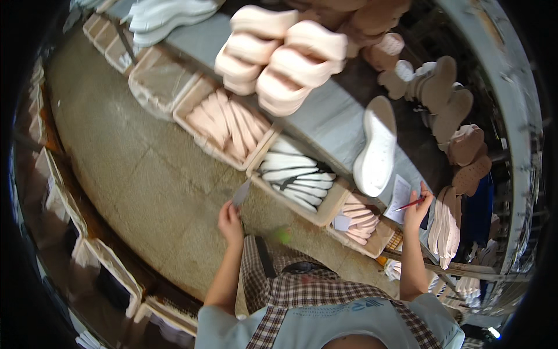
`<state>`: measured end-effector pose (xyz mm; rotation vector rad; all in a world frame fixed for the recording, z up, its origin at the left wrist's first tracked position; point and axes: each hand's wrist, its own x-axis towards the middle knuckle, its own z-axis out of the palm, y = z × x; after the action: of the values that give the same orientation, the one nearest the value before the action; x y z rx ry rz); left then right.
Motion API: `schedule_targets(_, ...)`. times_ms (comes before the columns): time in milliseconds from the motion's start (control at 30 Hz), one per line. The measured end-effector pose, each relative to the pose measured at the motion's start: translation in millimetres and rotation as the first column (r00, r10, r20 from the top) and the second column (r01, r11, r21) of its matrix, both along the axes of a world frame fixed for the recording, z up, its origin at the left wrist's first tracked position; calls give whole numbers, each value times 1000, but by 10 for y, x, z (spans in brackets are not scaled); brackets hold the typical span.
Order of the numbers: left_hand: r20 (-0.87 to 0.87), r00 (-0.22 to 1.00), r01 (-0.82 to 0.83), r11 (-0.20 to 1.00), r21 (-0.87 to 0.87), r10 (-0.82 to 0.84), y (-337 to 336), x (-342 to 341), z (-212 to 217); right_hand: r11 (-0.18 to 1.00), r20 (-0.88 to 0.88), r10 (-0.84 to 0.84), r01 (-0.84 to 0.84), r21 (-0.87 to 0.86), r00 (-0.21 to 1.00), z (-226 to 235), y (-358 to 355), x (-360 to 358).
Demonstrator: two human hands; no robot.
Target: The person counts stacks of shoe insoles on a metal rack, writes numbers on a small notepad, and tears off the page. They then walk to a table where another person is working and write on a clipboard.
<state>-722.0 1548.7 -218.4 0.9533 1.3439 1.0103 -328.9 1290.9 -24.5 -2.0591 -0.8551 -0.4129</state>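
Observation:
My left hand (231,225), out over the floor, is closed on a thin grey slip (241,192) that points up from the fingers. In my right hand (417,213), over the table's edge, is a red pen (411,205), its tip toward the lower left. Beneath the pen tip lies a sheet of white paper (399,196) with writing on it. Just beyond the paper, a white shoe sole (375,154) with a tan end rests on the grey table (331,119).
Crates along the table's near side hold pink soles (226,124), white soles (299,174) and more pink ones (360,219). Stacked pink soles (285,55) stand on the table, brownish soles (450,119) at the right. More bins (113,273) line the lower left.

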Motion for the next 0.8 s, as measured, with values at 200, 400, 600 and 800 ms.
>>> schedule_targets(200,-516,788,560,737,378,-335,101,409,-1092,992,-31,0,4,128,1000,-292,-112,-133)
schedule_targets(400,-780,174,850,492,-189,-600,452,1126,-1939,998,-44,-50,51,25,998,-247,-171,-133)
schedule_targets(600,-680,-439,858,-52,-510,-587,747,1794,-2120,994,-99,-92,97,52,991,-242,-71,-216)
schedule_targets(800,-498,-671,664,-147,-733,-550,853,2136,-2073,988,-149,-132,141,56,980,-218,-4,-279)
